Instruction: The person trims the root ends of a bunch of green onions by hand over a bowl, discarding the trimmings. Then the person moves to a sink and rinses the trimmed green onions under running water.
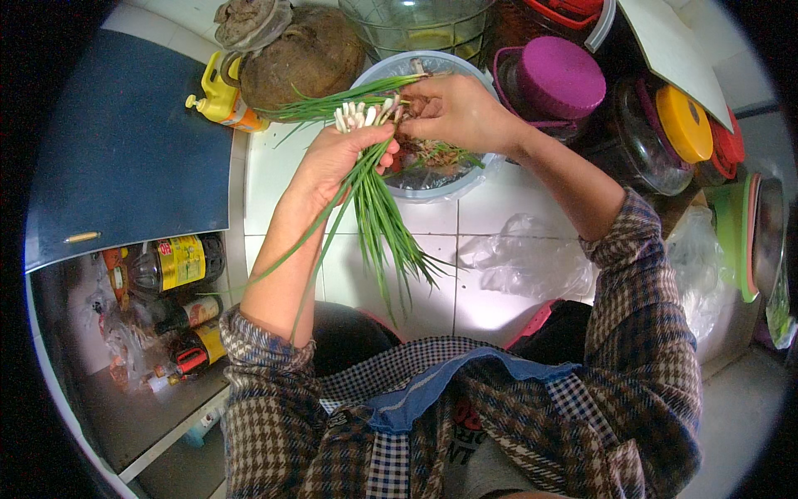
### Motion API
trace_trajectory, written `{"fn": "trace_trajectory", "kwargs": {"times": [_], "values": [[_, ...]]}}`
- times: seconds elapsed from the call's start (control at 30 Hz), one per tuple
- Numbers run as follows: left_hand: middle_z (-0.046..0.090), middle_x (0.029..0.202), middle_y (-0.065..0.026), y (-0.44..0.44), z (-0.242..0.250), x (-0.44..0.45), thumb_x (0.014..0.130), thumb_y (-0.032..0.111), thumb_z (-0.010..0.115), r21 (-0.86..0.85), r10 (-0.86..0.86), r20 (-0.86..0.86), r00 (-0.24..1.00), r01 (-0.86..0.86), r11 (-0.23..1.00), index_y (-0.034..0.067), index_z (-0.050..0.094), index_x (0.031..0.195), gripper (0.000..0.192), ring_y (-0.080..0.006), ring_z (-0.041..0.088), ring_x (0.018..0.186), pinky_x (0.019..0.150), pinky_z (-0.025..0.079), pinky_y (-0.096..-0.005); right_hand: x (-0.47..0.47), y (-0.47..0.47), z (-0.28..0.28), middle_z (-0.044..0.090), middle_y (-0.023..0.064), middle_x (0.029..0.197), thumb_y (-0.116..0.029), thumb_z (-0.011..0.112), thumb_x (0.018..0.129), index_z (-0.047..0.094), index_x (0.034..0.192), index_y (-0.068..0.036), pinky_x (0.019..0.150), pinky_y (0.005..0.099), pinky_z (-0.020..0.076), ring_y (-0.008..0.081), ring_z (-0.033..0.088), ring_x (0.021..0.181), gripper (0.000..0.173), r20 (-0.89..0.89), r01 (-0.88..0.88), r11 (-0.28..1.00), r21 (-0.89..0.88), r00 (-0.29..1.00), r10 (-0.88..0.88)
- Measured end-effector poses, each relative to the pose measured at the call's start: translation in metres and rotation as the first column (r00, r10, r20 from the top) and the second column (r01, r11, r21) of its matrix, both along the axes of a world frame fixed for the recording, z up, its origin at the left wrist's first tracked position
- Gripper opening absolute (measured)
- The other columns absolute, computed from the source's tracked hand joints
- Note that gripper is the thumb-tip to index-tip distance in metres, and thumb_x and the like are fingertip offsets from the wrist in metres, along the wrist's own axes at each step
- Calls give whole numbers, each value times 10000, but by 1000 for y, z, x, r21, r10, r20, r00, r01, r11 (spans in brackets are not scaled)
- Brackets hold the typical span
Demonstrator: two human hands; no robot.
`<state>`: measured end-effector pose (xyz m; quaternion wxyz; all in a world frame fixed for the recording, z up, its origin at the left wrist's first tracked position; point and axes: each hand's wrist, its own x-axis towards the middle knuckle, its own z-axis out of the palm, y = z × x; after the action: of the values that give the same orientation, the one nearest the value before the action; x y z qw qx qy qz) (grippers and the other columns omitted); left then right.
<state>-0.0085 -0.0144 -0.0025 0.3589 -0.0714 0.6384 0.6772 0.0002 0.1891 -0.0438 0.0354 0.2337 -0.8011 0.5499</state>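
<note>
My left hand (340,153) grips a bunch of scallions (380,206), white bulbs (355,116) up and green leaves hanging down over the tiles. Close beside it, my right hand (455,112) pinches a scallion with a purplish, unpeeled base (398,112) at the bunch's edge. More scallions (349,95) stretch leftward from behind my right fingers; their root ends are partly hidden. Both hands are above a round pale plastic bin (430,194) lined with a clear bag. Inside the bin lie scallion trimmings (442,155) and dark scraps.
A crumpled plastic bag (530,259) lies on the tiled floor. Jars with purple (561,77) and yellow (684,123) lids stand right. Behind the bin are a brown earthen lid (305,59) and a yellow jug (224,96). At left, a blue cabinet door (131,143) stands above bottles (181,262).
</note>
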Motion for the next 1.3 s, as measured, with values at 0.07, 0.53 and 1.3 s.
{"fn": "trace_trajectory", "kwargs": {"times": [0.07,0.53,1.3], "values": [[642,754,-91,1,0,1,801,97,664,-33,3,-5,1000,-3,999,3,618,959,190,-134,592,576,499,477,-244,-1,-5,0,645,174,758,-238,658,711,654,907,-13,625,347,493,251,630,642,298,61,13,1000,21,998,-14],[625,720,-61,4,11,10,788,108,680,0,-109,-101,989,110,994,20,627,950,192,-117,570,561,487,462,-240,11,-4,14,622,176,677,-162,615,733,662,816,-2,569,342,485,226,608,560,187,67,37,989,141,997,-47],[637,746,-57,-6,4,2,710,-8,717,0,4,-57,998,-4,1000,-20,637,921,226,-109,552,553,484,431,-226,1,3,13,651,138,688,-151,590,749,670,885,0,599,323,490,171,631,633,218,107,25,982,186,993,-46]]}}
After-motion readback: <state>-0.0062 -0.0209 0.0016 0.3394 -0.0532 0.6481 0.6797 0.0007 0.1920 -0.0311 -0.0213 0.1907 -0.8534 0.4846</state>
